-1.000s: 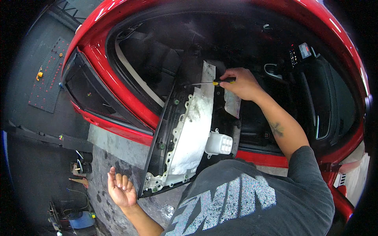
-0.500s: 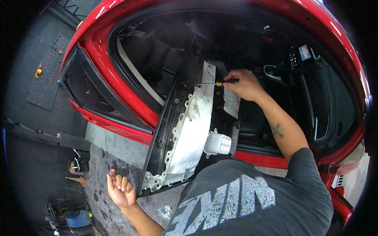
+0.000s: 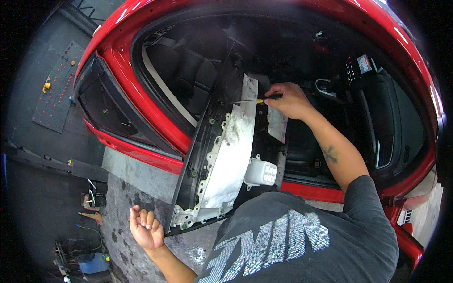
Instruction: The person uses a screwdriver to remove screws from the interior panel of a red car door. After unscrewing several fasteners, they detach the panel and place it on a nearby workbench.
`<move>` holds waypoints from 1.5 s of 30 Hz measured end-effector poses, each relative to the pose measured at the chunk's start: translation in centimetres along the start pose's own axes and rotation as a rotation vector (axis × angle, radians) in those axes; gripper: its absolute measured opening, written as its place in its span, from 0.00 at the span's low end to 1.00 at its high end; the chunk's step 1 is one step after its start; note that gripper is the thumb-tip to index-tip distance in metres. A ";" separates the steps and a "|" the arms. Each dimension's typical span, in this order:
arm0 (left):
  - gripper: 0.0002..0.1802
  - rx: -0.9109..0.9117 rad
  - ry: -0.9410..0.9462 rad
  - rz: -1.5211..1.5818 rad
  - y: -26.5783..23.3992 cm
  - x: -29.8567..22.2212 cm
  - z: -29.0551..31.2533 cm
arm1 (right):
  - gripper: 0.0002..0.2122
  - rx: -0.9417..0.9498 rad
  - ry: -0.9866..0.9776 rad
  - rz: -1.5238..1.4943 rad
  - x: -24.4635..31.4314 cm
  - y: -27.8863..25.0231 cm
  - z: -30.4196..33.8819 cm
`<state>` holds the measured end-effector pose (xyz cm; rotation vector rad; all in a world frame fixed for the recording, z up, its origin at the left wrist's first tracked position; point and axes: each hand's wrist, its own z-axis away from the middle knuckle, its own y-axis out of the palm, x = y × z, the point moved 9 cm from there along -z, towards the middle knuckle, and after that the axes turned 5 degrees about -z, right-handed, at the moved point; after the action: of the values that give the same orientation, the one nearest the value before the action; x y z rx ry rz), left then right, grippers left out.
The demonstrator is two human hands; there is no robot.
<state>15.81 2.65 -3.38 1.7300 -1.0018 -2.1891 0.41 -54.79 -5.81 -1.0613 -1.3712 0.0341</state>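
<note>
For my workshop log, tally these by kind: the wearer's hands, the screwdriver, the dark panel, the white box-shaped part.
Left hand and right hand: 2
Screwdriver: 1
Dark panel: 1
White box-shaped part: 1
Total: 5

Dark grey T-shirt (image 3: 363, 231) is filling the lower centre and lower right of the frame. Large blocky silvery print (image 3: 309, 231) is running across it, showing a dotted texture with dark specks. Short sleeve (image 3: 362, 195) is ending near the elbow, lower right. Small dark tattoo (image 3: 330, 154) is marking the right forearm (image 3: 336, 139), right of centre, design too blurry. Left hand (image 3: 147, 230), lower left, and right hand (image 3: 292, 101), upper centre, are showing bare.
</note>
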 end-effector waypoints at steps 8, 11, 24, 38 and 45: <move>0.17 0.007 -0.032 0.003 1.1 0.5 -0.3 | 0.12 0.369 0.256 -0.445 -2.0 1.8 -2.0; 0.18 0.010 -0.030 -0.011 1.4 0.6 -0.5 | 0.14 0.479 0.343 -0.315 -1.4 0.9 -2.8; 0.16 0.346 -0.057 -0.070 15.1 6.2 1.0 | 0.19 -0.112 -0.332 -0.129 -0.4 -0.7 -1.2; 0.29 0.300 -0.635 -0.074 24.6 32.7 -13.7 | 0.16 -0.054 -0.673 0.551 4.3 -0.5 3.1; 0.15 0.092 -0.626 -0.104 24.9 35.9 -21.6 | 0.17 -0.051 -0.095 -0.400 -1.4 0.2 1.3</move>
<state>17.94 -43.42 -19.20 1.1514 -1.1630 -2.8763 -0.88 -54.73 -7.19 -0.8190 -1.6569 -0.2488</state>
